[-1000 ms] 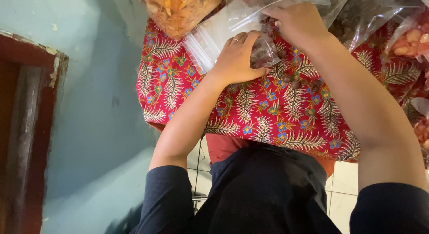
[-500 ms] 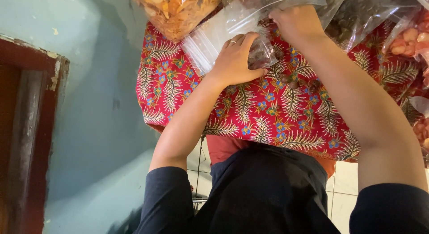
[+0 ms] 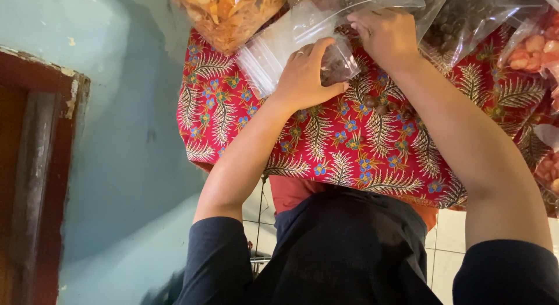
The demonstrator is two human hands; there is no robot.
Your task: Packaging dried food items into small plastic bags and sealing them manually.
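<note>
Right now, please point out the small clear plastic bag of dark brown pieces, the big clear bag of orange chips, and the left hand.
small clear plastic bag of dark brown pieces (image 3: 339, 65), head view, lower bulge.
big clear bag of orange chips (image 3: 233, 13), head view, middle.
left hand (image 3: 305, 78), head view, back.

The cloth (image 3: 361, 147) is red, with a pattern of cream fern leaves and small blue and yellow flowers. The small bag (image 3: 291, 43) is clear plastic, with dark brown pieces inside. The chips (image 3: 230, 11) are orange-yellow. The snacks (image 3: 533, 48) at the right are pink. The wall (image 3: 116, 136) is pale blue-green. The door frame (image 3: 41, 165) is dark red. The sleeves (image 3: 215, 258) are navy.
</note>
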